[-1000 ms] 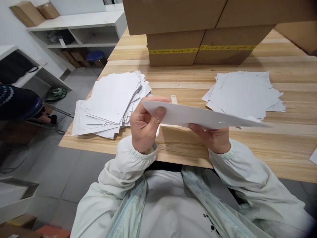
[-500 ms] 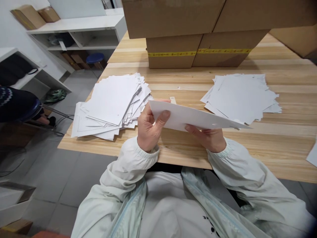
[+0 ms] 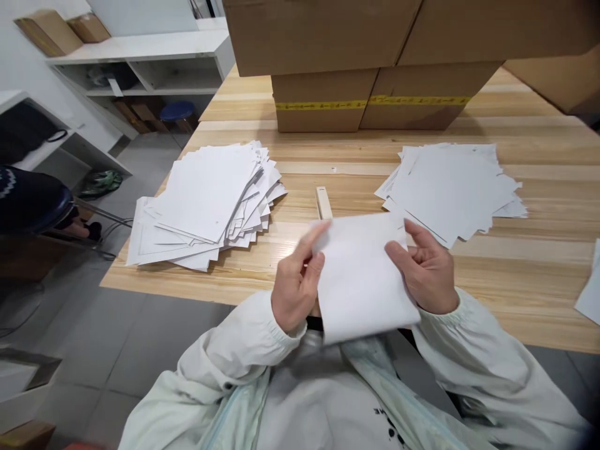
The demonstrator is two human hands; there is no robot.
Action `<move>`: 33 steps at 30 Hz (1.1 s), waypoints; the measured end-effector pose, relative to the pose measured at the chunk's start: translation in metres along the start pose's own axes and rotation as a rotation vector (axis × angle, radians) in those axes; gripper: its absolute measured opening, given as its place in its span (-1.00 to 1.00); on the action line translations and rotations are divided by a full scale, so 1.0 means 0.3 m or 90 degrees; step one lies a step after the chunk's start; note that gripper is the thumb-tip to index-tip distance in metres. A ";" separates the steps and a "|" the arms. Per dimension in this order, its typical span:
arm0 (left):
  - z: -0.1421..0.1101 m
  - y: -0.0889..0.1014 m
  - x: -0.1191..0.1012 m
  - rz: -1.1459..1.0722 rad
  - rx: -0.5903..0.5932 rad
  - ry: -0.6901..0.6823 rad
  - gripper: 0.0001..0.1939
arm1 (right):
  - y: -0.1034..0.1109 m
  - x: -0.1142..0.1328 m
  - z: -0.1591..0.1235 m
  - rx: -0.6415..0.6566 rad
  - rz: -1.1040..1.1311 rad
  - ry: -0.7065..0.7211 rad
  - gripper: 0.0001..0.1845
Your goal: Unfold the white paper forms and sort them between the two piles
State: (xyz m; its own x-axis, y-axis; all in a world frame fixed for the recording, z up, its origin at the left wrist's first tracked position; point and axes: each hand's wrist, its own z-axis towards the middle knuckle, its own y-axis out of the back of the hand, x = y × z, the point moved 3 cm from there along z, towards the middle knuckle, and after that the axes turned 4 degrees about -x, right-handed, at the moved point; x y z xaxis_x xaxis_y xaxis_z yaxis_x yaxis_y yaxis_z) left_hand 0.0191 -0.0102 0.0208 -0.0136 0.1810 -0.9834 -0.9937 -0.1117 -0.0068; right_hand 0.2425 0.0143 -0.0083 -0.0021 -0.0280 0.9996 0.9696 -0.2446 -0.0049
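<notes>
Head cam: white paper point(image 3: 363, 281) held up btwn L hand point(image 3: 296, 284) & R hand point(image 3: 427, 269), at front edge of tabletop point(image 3: 300, 161).
R hand: gripping paper's upper R side, thumb in front, fingers behind.
L hand: at paper's upper L side, fingers part curled, thumb + index touching it; can't tell if it grips.
Paper: lower edge curved & hanging past tabletop edge; slight blur.
Beige strip point(image 3: 323, 203): on tabletop, just beyond paper's top edge.
L pile point(image 3: 206, 194): white sheets, unevenly fanned, near tabletop's L edge.
R pile point(image 3: 450, 187): white sheets, just beyond R hand.
Boxes point(image 3: 323, 87): brown cardboard, stacked toward tabletop's back; yellow tape point(image 3: 323, 105) on lower 2.
Shelf point(image 3: 154, 44): white, back L, w/ blue stool point(image 3: 178, 111) by it.
</notes>
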 end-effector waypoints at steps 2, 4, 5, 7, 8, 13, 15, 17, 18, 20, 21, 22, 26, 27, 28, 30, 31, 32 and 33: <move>-0.007 -0.015 0.048 0.032 0.107 0.131 -0.87 | 0.040 -0.048 0.001 0.035 -0.006 -0.096 -0.30; -0.002 -0.037 0.092 -0.001 0.183 0.298 -0.87 | 0.072 -0.080 0.006 0.036 -0.001 -0.144 -0.26; 0.005 -0.048 0.108 -0.030 0.196 0.371 -0.86 | 0.083 -0.090 0.012 0.032 0.004 -0.153 -0.25; 0.029 -0.067 0.124 -0.064 0.191 0.454 -0.85 | 0.091 -0.102 0.028 0.030 0.015 -0.153 -0.23; 0.043 -0.073 0.127 -0.063 0.178 0.465 -0.84 | 0.090 -0.105 0.037 0.031 0.020 -0.146 -0.22; 0.103 -0.075 0.128 -0.034 0.130 0.470 -0.81 | 0.066 -0.115 0.077 0.017 0.030 -0.102 -0.25; 0.118 -0.068 0.132 -0.030 0.118 0.470 -0.82 | 0.054 -0.120 0.085 0.017 0.031 -0.085 -0.26; 0.132 -0.063 0.138 -0.030 0.109 0.464 -0.82 | 0.044 -0.128 0.091 0.018 0.027 -0.078 -0.24; 0.139 -0.062 0.141 -0.030 0.107 0.461 -0.82 | 0.042 -0.133 0.094 0.017 0.021 -0.078 -0.22; 0.154 -0.061 0.147 -0.034 0.101 0.453 -0.81 | 0.044 -0.140 0.102 0.014 -0.015 -0.066 -0.19; 0.161 -0.061 0.149 -0.036 0.099 0.452 -0.80 | 0.050 -0.138 0.108 0.020 -0.059 -0.044 -0.20; 0.168 -0.061 0.152 -0.038 0.096 0.453 -0.80 | 0.057 -0.129 0.117 0.026 -0.129 -0.002 -0.22; 0.189 -0.063 0.155 -0.060 0.102 0.471 -0.80 | 0.082 -0.021 0.172 -0.033 -0.547 0.316 -0.53; 0.193 -0.063 0.155 -0.066 0.104 0.475 -0.81 | 0.074 0.017 0.192 -0.060 -0.620 0.392 -0.61; 0.197 -0.063 0.155 -0.070 0.103 0.477 -0.81 | 0.056 0.054 0.216 -0.074 -0.659 0.449 -0.67; 0.204 -0.060 0.154 -0.074 0.093 0.473 -0.79 | -0.019 0.114 0.274 -0.025 -0.652 0.511 -0.69; 0.206 -0.058 0.155 -0.076 0.086 0.468 -0.78 | -0.075 0.135 0.306 0.030 -0.624 0.522 -0.67; 0.208 -0.057 0.155 -0.080 0.077 0.462 -0.75 | -0.141 0.149 0.336 0.093 -0.596 0.527 -0.65; 0.209 -0.056 0.157 -0.084 0.072 0.458 -0.74 | -0.214 0.154 0.362 0.156 -0.581 0.530 -0.62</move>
State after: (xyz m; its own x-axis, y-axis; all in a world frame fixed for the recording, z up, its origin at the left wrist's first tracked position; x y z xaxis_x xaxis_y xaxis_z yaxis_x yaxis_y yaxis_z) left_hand 0.0282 0.0614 -0.0140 0.1450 -0.5032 -0.8519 -0.9879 -0.0255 -0.1530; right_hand 0.2069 0.1340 0.0411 -0.7611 -0.5670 0.3150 0.5532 -0.3139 0.7716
